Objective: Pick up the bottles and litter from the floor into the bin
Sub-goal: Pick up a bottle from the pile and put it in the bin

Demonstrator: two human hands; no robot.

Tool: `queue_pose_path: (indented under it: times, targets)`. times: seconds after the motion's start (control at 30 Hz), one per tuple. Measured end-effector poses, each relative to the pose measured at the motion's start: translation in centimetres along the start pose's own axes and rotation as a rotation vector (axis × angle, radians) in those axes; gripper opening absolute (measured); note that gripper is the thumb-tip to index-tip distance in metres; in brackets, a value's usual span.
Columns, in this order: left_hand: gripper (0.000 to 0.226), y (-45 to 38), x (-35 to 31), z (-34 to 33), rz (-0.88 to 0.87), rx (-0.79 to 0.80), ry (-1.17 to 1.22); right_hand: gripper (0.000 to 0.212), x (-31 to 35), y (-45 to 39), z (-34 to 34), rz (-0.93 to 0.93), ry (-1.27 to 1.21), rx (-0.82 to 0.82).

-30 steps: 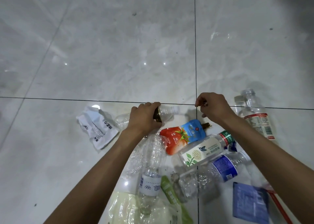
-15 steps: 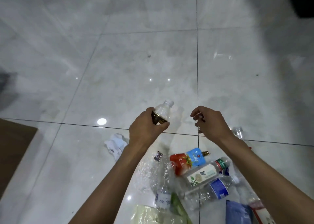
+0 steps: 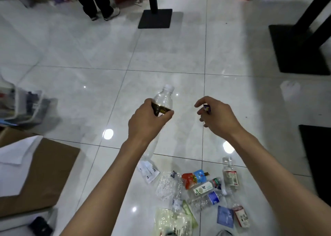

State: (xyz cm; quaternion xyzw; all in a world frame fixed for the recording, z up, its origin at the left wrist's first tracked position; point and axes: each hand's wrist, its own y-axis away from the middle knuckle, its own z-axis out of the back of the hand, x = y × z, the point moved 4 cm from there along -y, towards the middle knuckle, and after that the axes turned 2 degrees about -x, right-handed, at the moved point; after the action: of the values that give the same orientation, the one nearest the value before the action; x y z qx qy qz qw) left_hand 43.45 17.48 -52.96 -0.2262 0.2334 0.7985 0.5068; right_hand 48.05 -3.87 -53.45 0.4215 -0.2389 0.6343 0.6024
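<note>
My left hand (image 3: 146, 123) grips a clear plastic bottle (image 3: 163, 99) with a white cap and a dark gold-printed label, held upright above the floor. My right hand (image 3: 218, 117) pinches a small purple wrapper (image 3: 206, 108) between its fingertips. Below my arms a heap of litter lies on the white tiles: a crumpled white paper (image 3: 148, 171), a red and blue drink pouch (image 3: 194, 178), a white-labelled bottle (image 3: 204, 189), a blue-labelled bottle (image 3: 213, 199), a clear bottle with a red label (image 3: 230, 176) and a blue packet (image 3: 225, 217).
A brown cardboard box (image 3: 44, 174) with a white sheet over it stands at the left. A clear plastic container (image 3: 21, 105) sits further left. Black stand bases (image 3: 155, 18) (image 3: 297, 49) and a person's legs (image 3: 100, 4) are ahead.
Both hands have risen from the floor with the bottle and the wrapper. The view has lifted, so the litter heap now lies lower and the box and stands have come into sight.
</note>
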Motion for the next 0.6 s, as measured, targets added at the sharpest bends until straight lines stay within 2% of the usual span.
queue_pose_path:
  times: [0.17,0.37,0.6]
  targets:
    - [0.051,2.5,-5.7,12.5,-0.010,-0.072,0.095,0.027,12.4,3.8,4.7,-0.031,-0.147,-0.046]
    - [0.053,5.7,-11.0,26.6,-0.057,-0.170,0.196,0.030,25.3,8.4,7.6,0.086,-0.148,-0.032]
    - [0.056,8.9,-14.6,37.5,-0.085,-0.267,0.197,0.030,36.8,10.8,11.0,0.206,-0.081,-0.052]
